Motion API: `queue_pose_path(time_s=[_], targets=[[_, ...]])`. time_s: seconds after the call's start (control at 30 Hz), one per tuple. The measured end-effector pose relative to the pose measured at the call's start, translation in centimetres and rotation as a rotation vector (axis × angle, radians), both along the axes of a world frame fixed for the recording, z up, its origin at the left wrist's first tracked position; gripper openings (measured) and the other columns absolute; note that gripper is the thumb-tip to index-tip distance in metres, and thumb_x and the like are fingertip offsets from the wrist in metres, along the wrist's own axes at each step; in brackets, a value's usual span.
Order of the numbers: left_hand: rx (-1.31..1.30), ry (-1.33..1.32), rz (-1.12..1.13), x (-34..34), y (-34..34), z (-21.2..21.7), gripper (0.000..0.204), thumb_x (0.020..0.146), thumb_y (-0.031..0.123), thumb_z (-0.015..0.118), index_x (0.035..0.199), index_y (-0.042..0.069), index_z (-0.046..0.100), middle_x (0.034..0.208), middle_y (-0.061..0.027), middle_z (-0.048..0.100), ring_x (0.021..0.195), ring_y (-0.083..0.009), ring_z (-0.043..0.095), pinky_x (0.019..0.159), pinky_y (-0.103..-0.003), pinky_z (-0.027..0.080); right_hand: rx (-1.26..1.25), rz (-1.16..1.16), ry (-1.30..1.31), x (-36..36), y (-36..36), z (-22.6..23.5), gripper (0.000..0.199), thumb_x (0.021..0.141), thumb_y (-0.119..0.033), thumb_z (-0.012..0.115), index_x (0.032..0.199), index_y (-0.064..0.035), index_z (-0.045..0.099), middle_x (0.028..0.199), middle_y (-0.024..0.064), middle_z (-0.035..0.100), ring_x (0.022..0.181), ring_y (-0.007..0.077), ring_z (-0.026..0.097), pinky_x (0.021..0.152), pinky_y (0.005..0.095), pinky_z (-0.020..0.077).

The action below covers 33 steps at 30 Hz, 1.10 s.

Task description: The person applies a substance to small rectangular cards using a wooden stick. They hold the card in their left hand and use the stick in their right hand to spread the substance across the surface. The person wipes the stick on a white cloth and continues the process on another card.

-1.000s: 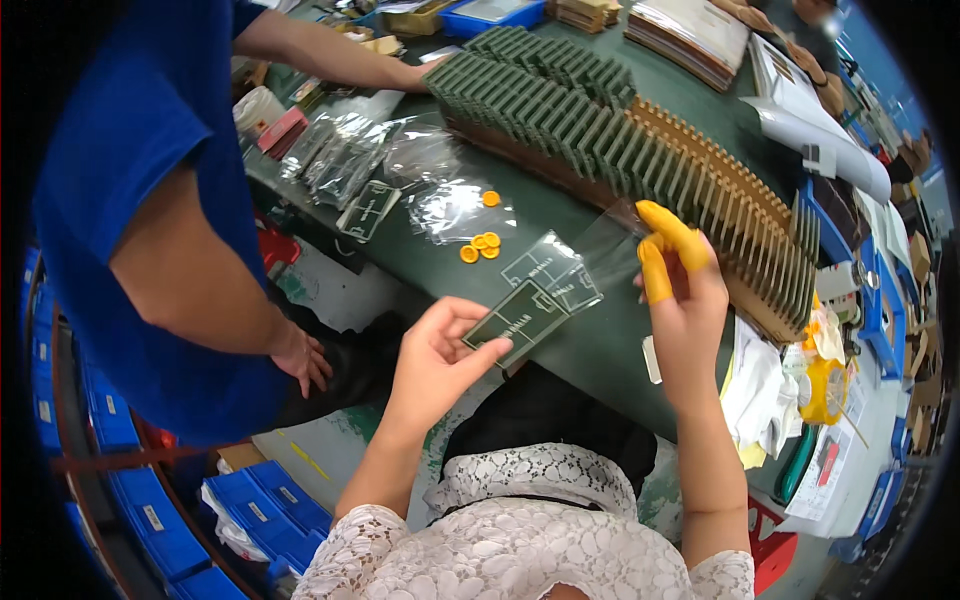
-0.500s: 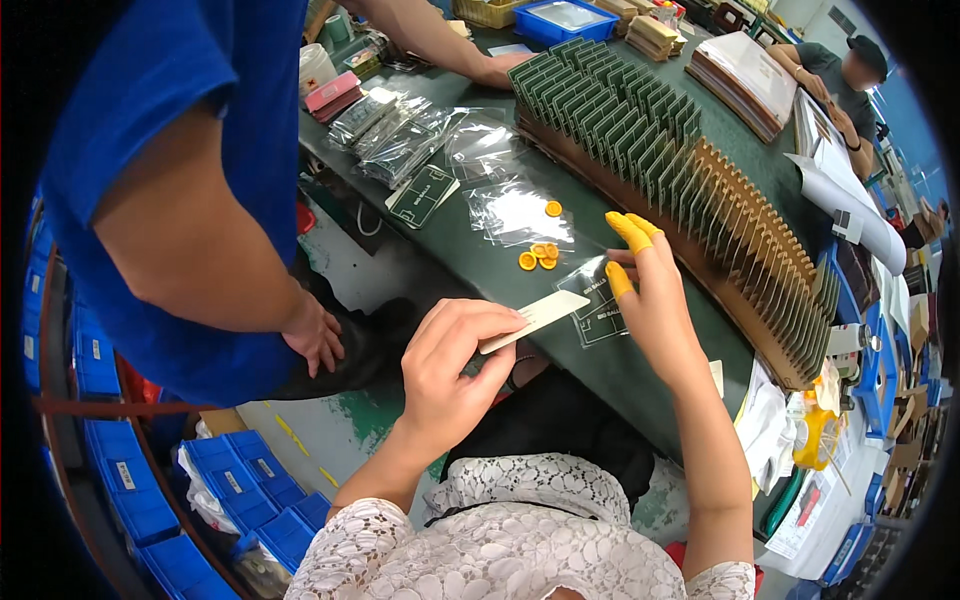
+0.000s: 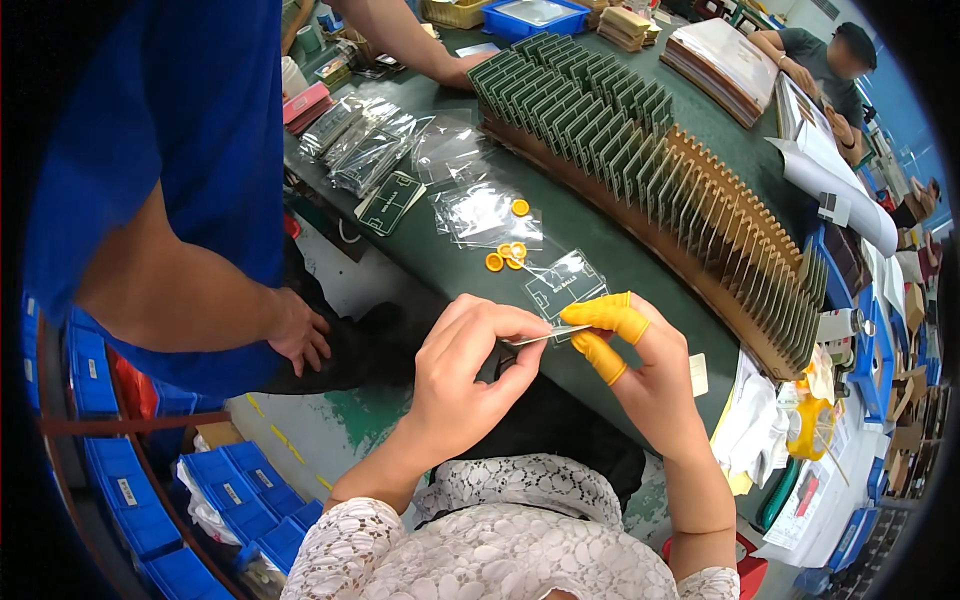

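My left hand [image 3: 470, 365] pinches one end of a thin, pale card [image 3: 548, 335], seen nearly edge-on, so I cannot tell whether it is one card or several. At its other end, the fingertips of my right hand [image 3: 645, 365] close on it, with yellow finger cots over the thumb and some fingers. Just beyond, a clear plastic sleeve with a dark green, white-lined card [image 3: 568, 285] lies on the green table [image 3: 420, 275]. Several rolled yellow finger cots [image 3: 508, 255] lie past it, one of them on flat clear plastic bags [image 3: 475, 212].
A long slotted wooden rack [image 3: 640, 225] of upright green cards runs diagonally across the table. At left stands a co-worker in blue [image 3: 190, 200], one hand by the rack's far end. Wrapped packs [image 3: 365, 150] and green cards [image 3: 390, 203] lie nearby. Blue bins [image 3: 135, 500] stand lower left.
My right hand has come down and left, from open above the table to closing on the card's free end. The card has tipped from showing its face to nearly edge-on. The view has shifted slightly.
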<state>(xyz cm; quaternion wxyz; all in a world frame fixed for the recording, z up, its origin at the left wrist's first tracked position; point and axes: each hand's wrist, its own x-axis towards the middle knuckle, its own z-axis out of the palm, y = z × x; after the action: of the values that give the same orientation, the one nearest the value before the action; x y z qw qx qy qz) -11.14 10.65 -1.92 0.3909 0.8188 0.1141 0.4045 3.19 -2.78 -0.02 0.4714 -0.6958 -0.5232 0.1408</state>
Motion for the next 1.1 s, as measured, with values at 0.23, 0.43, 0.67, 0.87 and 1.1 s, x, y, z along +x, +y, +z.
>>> queue_pose_path(time_s=[0.23,0.43,0.67,0.87,1.1], targets=[[-0.035,-0.013,0.001,0.5,-0.5,0.8,0.024,0.071,-0.008,0.075,0.089,0.005,0.066,0.085,-0.0045,0.07,0.077,-0.0209,0.062,0.068,-0.031,0.049,0.014,-0.023,0.277,0.2,-0.6,-1.3,0.02,0.088,0.005,0.065,0.108,0.0022,0.065,0.1,0.0117,0.068,0.09,0.0214,0.067,0.08,0.0303,0.0529],[-0.096,0.016,-0.027,-0.2,0.1,0.2,0.022,0.069,-0.005,0.077,0.084,0.005,0.065,0.082,-0.0049,0.069,0.079,-0.0223,0.062,0.071,-0.032,0.048,0.164,0.062,1.029,0.1,-1.5,-2.8,0.024,0.098,-0.007,0.058,0.118,0.0045,0.057,0.113,0.0166,0.066,0.102,0.0254,0.068,0.092,0.0358,0.0541],[0.095,-0.008,0.012,-0.3,0.0,0.6,0.024,0.067,-0.005,0.078,0.084,0.008,0.067,0.082,-0.0035,0.068,0.077,-0.0223,0.06,0.074,-0.033,0.046,0.213,0.068,1.185,-0.8,-1.1,-3.6,0.026,0.097,-0.008,0.058,0.121,0.0032,0.058,0.118,0.0147,0.064,0.107,0.0259,0.065,0.096,0.039,0.0539],[0.107,-0.004,0.019,-0.5,0.1,0.7,0.024,0.067,-0.005,0.078,0.085,0.008,0.067,0.081,-0.0032,0.067,0.077,-0.0225,0.06,0.074,-0.033,0.045,0.192,0.023,1.135,-0.6,-1.0,-3.8,0.031,0.097,-0.007,0.059,0.127,0.0021,0.055,0.123,0.0132,0.061,0.112,0.023,0.062,0.097,0.0369,0.0523],[0.116,-0.016,0.024,-0.3,0.1,0.7,0.023,0.067,-0.005,0.078,0.084,0.007,0.068,0.08,-0.0032,0.066,0.077,-0.0225,0.06,0.073,-0.033,0.045,0.152,-0.114,0.718,-0.6,-1.6,-2.7,0.04,0.09,0.007,0.062,0.13,0.0022,0.053,0.126,0.0103,0.058,0.109,0.0152,0.061,0.096,0.0278,0.0473]])
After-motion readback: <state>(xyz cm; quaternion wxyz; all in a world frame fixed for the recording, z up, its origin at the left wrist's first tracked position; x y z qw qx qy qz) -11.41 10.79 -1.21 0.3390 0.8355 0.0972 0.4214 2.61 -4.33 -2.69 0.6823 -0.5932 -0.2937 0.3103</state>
